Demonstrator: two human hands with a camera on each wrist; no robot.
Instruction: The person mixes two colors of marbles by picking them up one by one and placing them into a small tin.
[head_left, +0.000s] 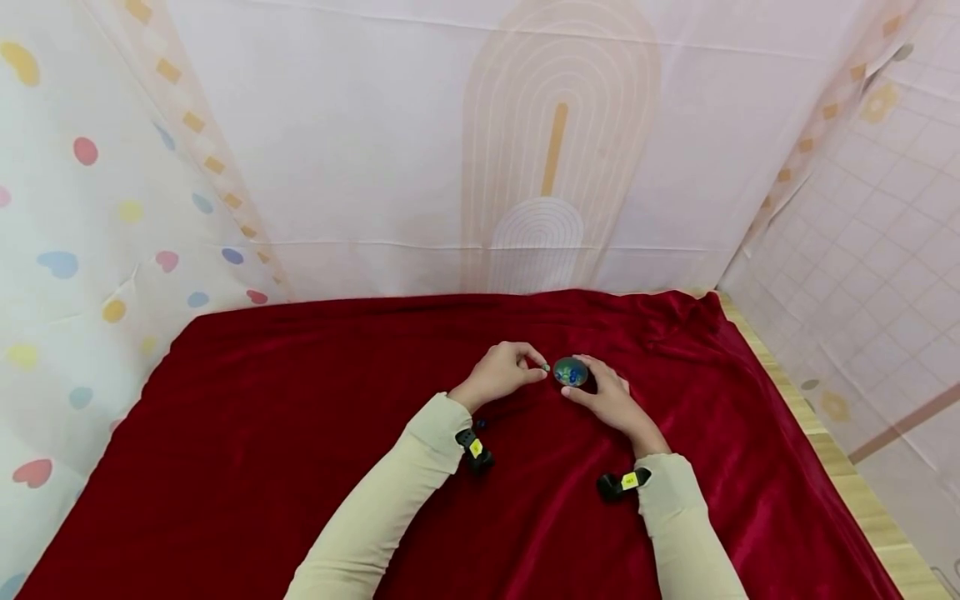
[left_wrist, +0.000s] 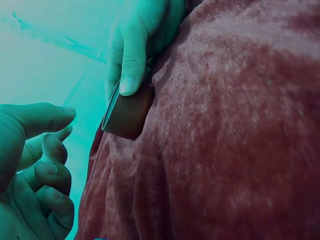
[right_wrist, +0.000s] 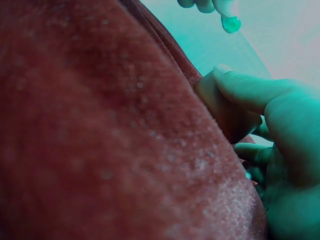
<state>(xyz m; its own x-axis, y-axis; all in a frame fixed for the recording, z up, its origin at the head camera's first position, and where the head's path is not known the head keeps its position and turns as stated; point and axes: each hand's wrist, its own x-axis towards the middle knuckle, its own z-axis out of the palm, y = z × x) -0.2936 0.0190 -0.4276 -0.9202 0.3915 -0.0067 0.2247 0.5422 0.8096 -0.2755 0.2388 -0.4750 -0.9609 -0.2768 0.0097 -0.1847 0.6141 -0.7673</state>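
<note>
In the head view my left hand (head_left: 501,371) pinches a small green marble (head_left: 546,367) between thumb and fingertip, just left of a small round bowl (head_left: 570,362). The same marble (right_wrist: 231,24) shows shiny green at the top of the right wrist view. My right hand (head_left: 606,392) holds the bowl from its right side, thumb at the near wall and fingers behind. Several blue and green marbles (head_left: 573,377) lie inside. From the left wrist, the bowl (left_wrist: 127,112) appears tilted on the cloth, its rim facing my left hand (left_wrist: 37,170); its contents are hidden there.
A dark red velvet cloth (head_left: 300,467) with soft folds covers the table. A small dark blue round thing (head_left: 481,424) lies beside my left wrist. Bare wooden table edge (head_left: 825,450) shows at the right. Patterned curtains (head_left: 360,150) hang behind and at both sides.
</note>
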